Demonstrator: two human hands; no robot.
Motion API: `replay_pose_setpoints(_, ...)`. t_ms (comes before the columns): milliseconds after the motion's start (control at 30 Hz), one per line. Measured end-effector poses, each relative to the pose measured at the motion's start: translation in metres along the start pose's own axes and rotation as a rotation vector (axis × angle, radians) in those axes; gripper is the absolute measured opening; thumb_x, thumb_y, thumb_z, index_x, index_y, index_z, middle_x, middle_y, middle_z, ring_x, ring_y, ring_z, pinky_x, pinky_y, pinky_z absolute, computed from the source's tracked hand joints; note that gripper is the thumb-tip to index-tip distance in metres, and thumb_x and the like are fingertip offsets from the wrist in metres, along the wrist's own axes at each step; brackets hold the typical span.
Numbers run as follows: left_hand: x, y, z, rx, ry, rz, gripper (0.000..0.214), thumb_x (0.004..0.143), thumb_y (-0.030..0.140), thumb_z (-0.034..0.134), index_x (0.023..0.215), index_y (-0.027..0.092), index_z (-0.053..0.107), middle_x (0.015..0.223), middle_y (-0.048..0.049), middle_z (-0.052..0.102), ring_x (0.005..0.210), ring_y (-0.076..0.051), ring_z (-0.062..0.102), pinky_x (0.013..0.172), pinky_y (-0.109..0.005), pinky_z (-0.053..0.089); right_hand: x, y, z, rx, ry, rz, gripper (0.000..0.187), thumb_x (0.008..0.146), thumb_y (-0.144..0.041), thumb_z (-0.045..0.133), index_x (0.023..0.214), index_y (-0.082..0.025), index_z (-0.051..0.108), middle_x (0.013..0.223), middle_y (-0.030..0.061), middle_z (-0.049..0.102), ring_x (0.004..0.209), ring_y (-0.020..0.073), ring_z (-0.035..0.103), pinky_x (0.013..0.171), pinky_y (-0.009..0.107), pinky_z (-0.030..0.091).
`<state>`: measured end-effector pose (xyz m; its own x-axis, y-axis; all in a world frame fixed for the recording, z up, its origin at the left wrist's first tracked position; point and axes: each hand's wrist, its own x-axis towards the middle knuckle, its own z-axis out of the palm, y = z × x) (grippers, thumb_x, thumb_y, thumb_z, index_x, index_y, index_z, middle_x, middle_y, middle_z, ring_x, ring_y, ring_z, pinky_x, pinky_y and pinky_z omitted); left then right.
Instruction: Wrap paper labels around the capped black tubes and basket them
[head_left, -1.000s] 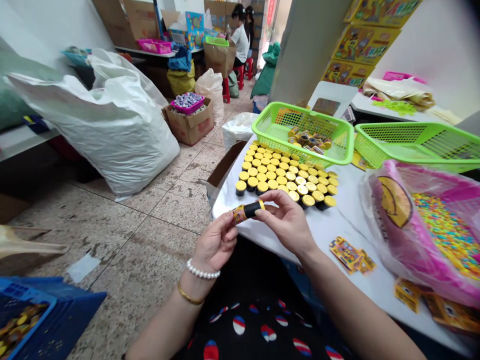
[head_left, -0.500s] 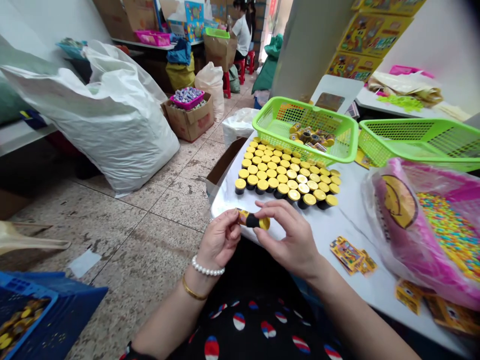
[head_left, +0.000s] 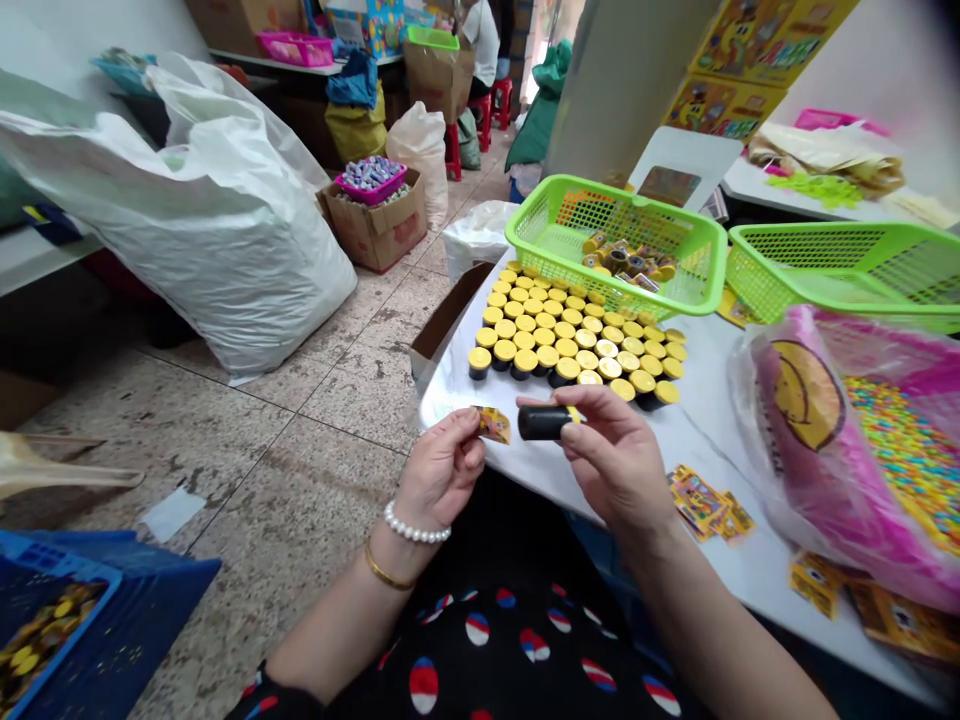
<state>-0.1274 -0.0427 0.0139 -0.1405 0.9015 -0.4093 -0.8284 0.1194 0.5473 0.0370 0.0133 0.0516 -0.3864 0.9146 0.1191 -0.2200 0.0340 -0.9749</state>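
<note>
Between the thumb and fingers of my left hand (head_left: 444, 465) is pinched a small printed yellow label (head_left: 494, 425). My right hand (head_left: 619, 450) grips a small black bottle (head_left: 541, 422) by its yellow cap, lying sideways, its dark end pointing left toward the label. A gap separates the bottle from the label. Just beyond my hands, rows of upright black bottles with yellow caps (head_left: 566, 340) stand close together on the white table (head_left: 465, 395). To the right of my right forearm lies a loose pile of printed labels (head_left: 705, 502).
Behind the rows a green basket (head_left: 525, 245) holds wrapped bottles; another green basket (head_left: 840, 300) stands to its right. A pink bag (head_left: 825, 480) contains colourful candies. More labels (head_left: 814, 585) lie near the table edge. On the floor are a white sack (head_left: 247, 240) and a blue crate (head_left: 142, 620).
My right hand has moved right with the bottle, which is now apart from the label. The label stays in my left hand, and the view has shifted slightly.
</note>
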Motion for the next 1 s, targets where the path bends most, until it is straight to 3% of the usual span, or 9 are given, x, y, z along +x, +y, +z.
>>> replay_pose_setpoints(133,0.000,0.000,0.003,0.007,-0.062,-0.042,0.025,0.072,0.023,0.081,0.083,0.010,0.063,0.067,0.0039,0.059,0.038,0.003,0.038,0.031,-0.008,0.021,0.006,0.008,0.002,0.029,-0.140,0.117,0.034,0.074,-0.045,0.080,0.095,-0.025,0.062,0.092,0.0055,0.073,0.093,0.0267,0.072,0.090,0.049,0.057)
replay_pose_setpoints(267,0.000,0.001,0.004,-0.018,-0.091,-0.123,0.023,0.073,0.023,0.080,0.080,0.011,0.061,0.064,0.0047,0.058,0.035,0.003,0.032,0.030,-0.008,0.018,0.006,0.009,0.001,-0.047,-0.148,0.104,0.027,0.078,-0.038,0.077,0.096,-0.024,0.063,0.091,0.0037,0.072,0.087,0.0217,0.071,0.085,0.042,0.059)
replay_pose_setpoints(400,0.001,0.001,0.004,-0.046,-0.062,-0.125,0.022,0.073,0.020,0.078,0.076,0.011,0.059,0.065,0.0035,0.060,0.035,0.002,0.034,0.030,-0.009,0.018,0.002,0.004,0.004,-0.179,-0.084,0.038,0.020,0.080,-0.029,0.073,0.096,-0.023,0.063,0.089,0.0023,0.067,0.077,0.0171,0.067,0.071,0.032,0.058)
replay_pose_setpoints(600,0.000,0.001,0.004,-0.071,-0.062,-0.127,0.019,0.075,0.018,0.077,0.079,0.010,0.060,0.068,0.0032,0.061,0.036,0.003,0.034,0.029,-0.009,0.019,-0.007,0.000,0.007,-0.530,-0.047,-0.251,0.021,0.081,-0.014,0.066,0.099,-0.025,0.067,0.104,0.0059,0.060,0.096,0.0208,0.063,0.081,0.035,0.057)
replay_pose_setpoints(733,0.000,0.002,0.003,-0.071,-0.062,-0.141,0.016,0.077,0.016,0.074,0.080,0.011,0.060,0.069,0.0036,0.060,0.036,0.003,0.034,0.030,-0.009,0.019,-0.009,-0.001,0.005,-0.557,-0.123,-0.266,0.025,0.081,-0.012,0.064,0.102,-0.025,0.066,0.106,0.0070,0.059,0.102,0.0232,0.065,0.090,0.041,0.056)
replay_pose_setpoints(833,0.000,0.003,0.002,-0.059,-0.059,-0.152,0.015,0.079,0.017,0.073,0.081,0.011,0.059,0.067,0.0035,0.059,0.036,0.002,0.035,0.030,-0.009,0.019,-0.008,-0.001,0.005,-0.590,-0.146,-0.261,0.025,0.081,-0.011,0.064,0.102,-0.025,0.066,0.105,0.0069,0.059,0.100,0.0224,0.065,0.086,0.039,0.058)
replay_pose_setpoints(1000,-0.001,0.000,0.000,-0.015,-0.055,-0.124,0.018,0.077,0.020,0.075,0.084,0.011,0.060,0.072,0.0010,0.063,0.036,0.002,0.034,0.030,-0.010,0.018,-0.008,0.005,0.008,-0.652,-0.029,-0.315,0.023,0.082,-0.014,0.065,0.103,-0.024,0.068,0.103,0.0061,0.058,0.091,0.0191,0.063,0.073,0.033,0.058)
